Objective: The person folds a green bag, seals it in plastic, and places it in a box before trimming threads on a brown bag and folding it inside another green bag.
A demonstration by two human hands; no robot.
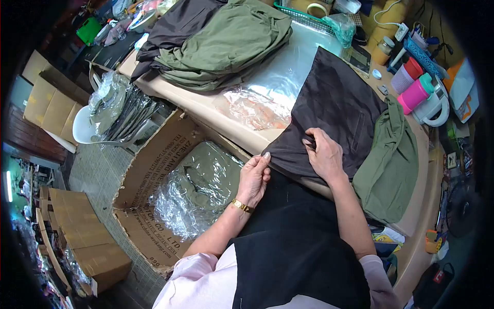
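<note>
My left grip [254, 180] pinches the dark garment [334, 105] along its near edge (my right grip [327, 156], I can't tell), so uneven tugging could crease it.

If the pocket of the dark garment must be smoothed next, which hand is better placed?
Probably the right hand: it rests on the dark garment close to the pocket, while the left hand pinches the garment farther away.

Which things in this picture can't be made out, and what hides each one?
Head view: underside of the handled dark cloth, turned toward the table.
Head view: floor of the cardboard box, under bagged clothing and plastic.
Head view: lower layers of the garment pile, covered by upper ones.
Head view: lower-left clutter, blurred and cut by the lens border.
</note>
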